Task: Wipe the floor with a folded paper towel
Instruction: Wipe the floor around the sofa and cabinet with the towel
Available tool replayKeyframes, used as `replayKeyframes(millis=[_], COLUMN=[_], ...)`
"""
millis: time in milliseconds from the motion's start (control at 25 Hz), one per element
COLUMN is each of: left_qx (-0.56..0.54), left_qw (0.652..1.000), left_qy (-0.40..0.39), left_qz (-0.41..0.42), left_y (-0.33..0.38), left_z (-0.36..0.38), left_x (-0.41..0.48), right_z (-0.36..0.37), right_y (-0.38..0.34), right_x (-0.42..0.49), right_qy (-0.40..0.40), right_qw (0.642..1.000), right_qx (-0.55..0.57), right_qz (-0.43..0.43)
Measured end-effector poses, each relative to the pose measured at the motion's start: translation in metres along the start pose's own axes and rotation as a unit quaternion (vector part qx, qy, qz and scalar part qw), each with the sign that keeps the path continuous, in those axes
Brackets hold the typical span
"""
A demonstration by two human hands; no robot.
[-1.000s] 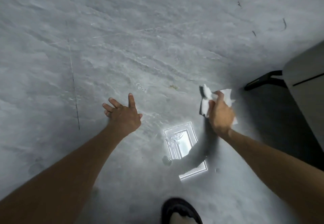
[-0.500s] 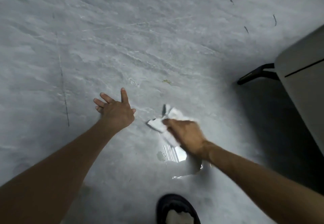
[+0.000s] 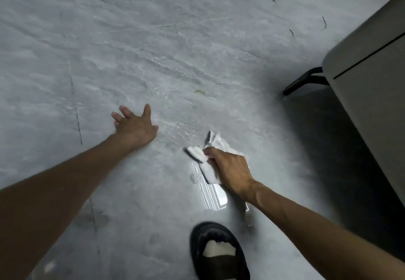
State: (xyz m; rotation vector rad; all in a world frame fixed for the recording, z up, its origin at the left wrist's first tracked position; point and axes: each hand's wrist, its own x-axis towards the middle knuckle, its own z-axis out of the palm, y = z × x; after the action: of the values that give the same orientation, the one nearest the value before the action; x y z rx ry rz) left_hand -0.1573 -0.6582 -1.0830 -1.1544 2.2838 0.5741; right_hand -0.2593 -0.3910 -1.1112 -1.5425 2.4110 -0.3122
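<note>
A crumpled white paper towel (image 3: 205, 154) is pressed flat against the grey marbled floor (image 3: 153, 49) by my right hand (image 3: 230, 169), which grips it from above. Part of the towel is hidden under the fingers and palm. My left hand (image 3: 135, 127) rests on the floor to the left of the towel, fingers spread, holding nothing. A bright reflection of a ceiling light (image 3: 213, 196) shines on the floor just below the towel.
A grey table or cabinet (image 3: 372, 86) with a black leg (image 3: 304, 81) stands at the right. My black slipper with a white sock (image 3: 219, 251) is at the bottom centre. A small yellowish speck (image 3: 199, 91) lies on the floor beyond the towel. Dark furniture edges the top.
My right hand swept the paper towel from the right toward the left and nearer to me, across the bright reflection. My left hand has stayed planted on the floor.
</note>
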Motion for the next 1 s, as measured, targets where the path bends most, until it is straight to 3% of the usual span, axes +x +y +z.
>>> replayKeyframes(millis=[80,160,240,360,480,600,680,720,760,840,920,1000], left_qx=[0.015,0.048,0.083,0.069,0.031,0.023,0.028,0.032,0.029,0.024,0.022,0.017], left_qw=[0.998,0.994,0.991,0.993,0.993,0.994,0.994,0.995,0.995,0.995,0.995,0.996], left_qy=[0.023,0.017,-0.008,-0.040,-0.069,-0.065,-0.039,-0.021,-0.011,0.002,0.005,0.022], left_qz=[0.058,0.099,0.103,0.089,0.094,0.088,0.093,0.096,0.098,0.097,0.094,0.085], left_y=[-0.011,-0.015,-0.015,-0.014,-0.013,-0.013,-0.014,-0.015,-0.016,-0.019,-0.018,-0.018], left_z=[0.003,0.019,0.033,0.028,0.021,0.023,0.028,0.031,0.035,0.040,0.043,0.047], left_x=[-0.022,-0.046,-0.060,-0.060,-0.059,-0.061,-0.060,-0.058,-0.057,-0.056,-0.058,-0.061], right_z=[-0.011,-0.019,-0.017,-0.005,0.018,0.045,0.036,0.027,0.016,-0.011,-0.029,-0.018], right_y=[0.031,0.076,0.095,0.052,-0.031,-0.125,-0.120,-0.095,-0.062,0.012,0.056,0.045], right_x=[-0.007,-0.026,-0.038,-0.024,-0.015,-0.014,-0.015,-0.018,-0.027,-0.053,-0.091,-0.105], right_qy=[0.023,0.096,0.154,0.196,0.140,-0.022,-0.073,-0.047,-0.022,0.019,0.057,0.119], right_qw=[1.000,0.978,0.925,0.895,0.939,0.996,0.993,0.992,0.994,0.985,0.947,0.911], right_qx=[-0.007,-0.014,-0.001,-0.004,0.024,0.031,0.007,-0.032,-0.071,-0.115,-0.077,-0.066], right_qz=[-0.004,0.184,0.348,0.400,0.313,0.075,-0.092,-0.116,-0.074,0.125,0.306,0.388])
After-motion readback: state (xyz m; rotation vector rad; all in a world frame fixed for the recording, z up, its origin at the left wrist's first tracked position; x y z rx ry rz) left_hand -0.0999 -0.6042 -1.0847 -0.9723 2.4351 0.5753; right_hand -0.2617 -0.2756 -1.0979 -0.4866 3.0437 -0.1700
